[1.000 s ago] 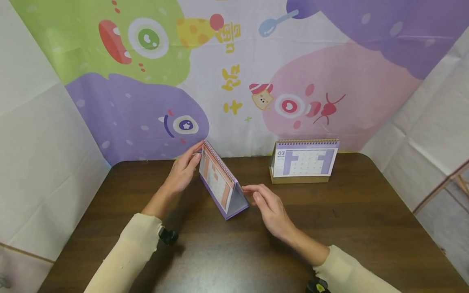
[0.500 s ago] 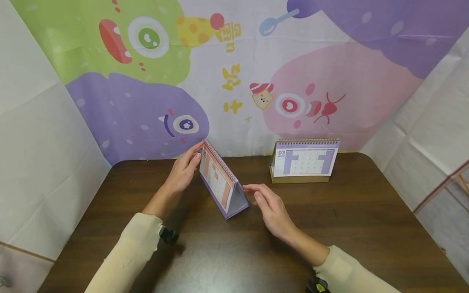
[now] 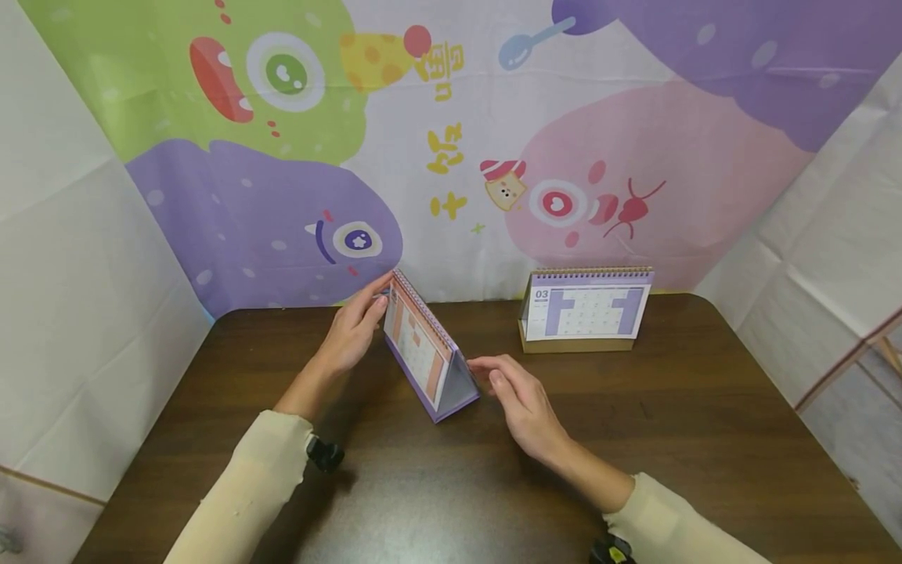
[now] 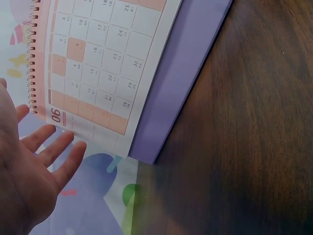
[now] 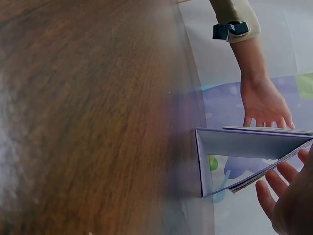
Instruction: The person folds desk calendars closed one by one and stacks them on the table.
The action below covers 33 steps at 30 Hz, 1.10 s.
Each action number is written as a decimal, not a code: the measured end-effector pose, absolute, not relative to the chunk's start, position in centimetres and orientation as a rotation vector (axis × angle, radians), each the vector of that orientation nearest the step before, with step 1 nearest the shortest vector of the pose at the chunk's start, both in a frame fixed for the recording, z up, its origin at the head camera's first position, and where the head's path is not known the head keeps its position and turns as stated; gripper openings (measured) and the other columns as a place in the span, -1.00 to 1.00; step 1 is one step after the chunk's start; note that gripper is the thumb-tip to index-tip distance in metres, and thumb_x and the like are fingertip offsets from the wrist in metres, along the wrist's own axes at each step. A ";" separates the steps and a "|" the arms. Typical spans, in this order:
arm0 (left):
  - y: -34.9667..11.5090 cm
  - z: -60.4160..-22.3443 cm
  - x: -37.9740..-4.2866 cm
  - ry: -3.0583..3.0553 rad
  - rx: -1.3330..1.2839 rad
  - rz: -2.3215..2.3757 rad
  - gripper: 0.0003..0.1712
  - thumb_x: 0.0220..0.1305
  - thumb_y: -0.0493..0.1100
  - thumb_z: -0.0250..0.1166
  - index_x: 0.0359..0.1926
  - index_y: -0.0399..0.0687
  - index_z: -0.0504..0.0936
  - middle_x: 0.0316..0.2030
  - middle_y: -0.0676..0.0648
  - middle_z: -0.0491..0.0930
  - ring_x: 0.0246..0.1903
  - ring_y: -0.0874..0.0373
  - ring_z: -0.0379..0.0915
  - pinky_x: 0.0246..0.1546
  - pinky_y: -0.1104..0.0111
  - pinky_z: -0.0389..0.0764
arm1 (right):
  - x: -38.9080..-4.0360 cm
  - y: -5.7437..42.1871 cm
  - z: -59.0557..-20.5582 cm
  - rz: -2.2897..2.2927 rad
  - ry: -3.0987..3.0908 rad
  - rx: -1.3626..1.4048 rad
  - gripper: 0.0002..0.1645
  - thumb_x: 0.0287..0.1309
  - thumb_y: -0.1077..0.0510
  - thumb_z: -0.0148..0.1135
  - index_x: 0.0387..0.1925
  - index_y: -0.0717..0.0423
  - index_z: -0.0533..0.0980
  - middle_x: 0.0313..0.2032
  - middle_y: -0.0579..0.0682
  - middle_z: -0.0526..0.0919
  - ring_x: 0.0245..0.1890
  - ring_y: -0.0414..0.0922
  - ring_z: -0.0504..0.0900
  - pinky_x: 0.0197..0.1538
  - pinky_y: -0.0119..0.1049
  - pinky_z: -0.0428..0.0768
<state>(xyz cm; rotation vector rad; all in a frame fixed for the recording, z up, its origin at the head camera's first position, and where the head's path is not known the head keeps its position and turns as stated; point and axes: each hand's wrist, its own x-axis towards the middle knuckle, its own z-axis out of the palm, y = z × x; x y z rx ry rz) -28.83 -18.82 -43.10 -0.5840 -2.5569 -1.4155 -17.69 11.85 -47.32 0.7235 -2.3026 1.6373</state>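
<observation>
A spiral-bound desk calendar (image 3: 416, 348) with a purple stand and orange-trimmed pages stands upright at an angle on the table. The left wrist view shows its page marked 06 (image 4: 57, 116). My left hand (image 3: 351, 333) is at its far end, with extended fingers along the edge near the top binding. At the near end, my right hand (image 3: 523, 409) has its fingertips right by the back panel, fingers gently bent. The right wrist view looks into the hollow triangular stand (image 5: 201, 164), between my left hand (image 5: 264, 100) and my right hand (image 5: 288, 198).
Another desk calendar (image 3: 585, 313), showing 03 on a purple-trimmed page over a brown base, stands at the back right. Both calendars are on a dark wooden table (image 3: 451, 501). Behind it hangs a cartoon-printed cloth (image 3: 465, 258), with white sheets (image 3: 63, 274) at the sides.
</observation>
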 end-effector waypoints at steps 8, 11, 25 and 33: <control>-18.8 -43.1 -28.9 -2.555 -0.577 -1.416 -0.41 0.84 -0.08 0.01 0.73 0.00 0.37 0.66 -0.22 0.46 0.39 -0.25 0.61 0.09 0.20 0.69 | -17.8 11.9 -47.0 1.600 -2.323 0.707 -0.57 0.77 0.24 -0.07 0.26 0.17 0.71 0.18 0.16 0.84 0.20 0.10 0.80 0.18 -0.04 0.82; -18.8 -43.2 -28.9 -2.551 -0.580 -1.421 -0.41 0.83 -0.09 0.01 0.74 0.00 0.37 0.66 -0.22 0.46 0.41 -0.25 0.60 0.10 0.17 0.70 | -17.9 12.0 -47.1 1.587 -2.333 0.696 -0.57 0.78 0.24 -0.08 0.26 0.16 0.71 0.18 0.15 0.85 0.20 0.06 0.80 0.19 -0.04 0.82; -18.8 -43.1 -28.8 -2.556 -0.572 -1.426 -0.40 0.84 -0.08 0.01 0.74 -0.01 0.36 0.66 -0.24 0.46 0.48 -0.23 0.54 0.15 0.03 0.73 | -18.0 12.2 -47.3 1.594 -2.298 0.672 -0.57 0.78 0.26 -0.09 0.27 0.20 0.69 0.20 0.19 0.85 0.19 0.17 0.82 0.14 -0.08 0.86; -18.9 -43.2 -28.9 -2.557 -0.571 -1.421 -0.40 0.83 -0.09 0.01 0.73 -0.01 0.37 0.66 -0.23 0.46 0.46 -0.21 0.55 0.13 0.08 0.73 | -18.0 12.0 -47.4 1.638 -2.206 0.707 -0.58 0.75 0.32 -0.09 0.28 0.28 0.66 0.34 0.32 0.73 0.21 0.25 0.83 0.10 -0.18 0.86</control>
